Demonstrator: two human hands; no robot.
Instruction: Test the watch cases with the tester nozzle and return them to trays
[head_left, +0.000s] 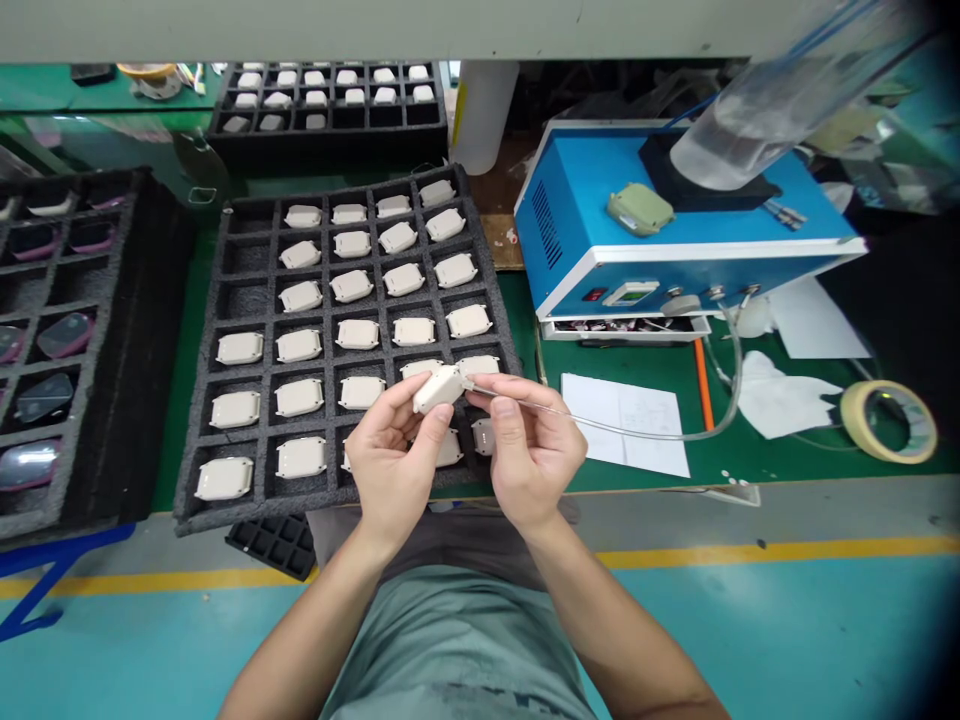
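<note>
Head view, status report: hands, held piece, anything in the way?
Left hand gripping pale casing above foam tray. Right hand pinching clear tube at casing's end. Tube trails over paper toward blue machine.

Bare forearms [319, 610] angled inward, left grip [390, 455] in a thumb-and-finger pinch, right grip [534, 455] curled, likewise pinching, close beside

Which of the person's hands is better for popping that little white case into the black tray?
Probably the left hand. It grips the white case and is nearer most of the black tray. The right hand is holding the clear tube.
</note>
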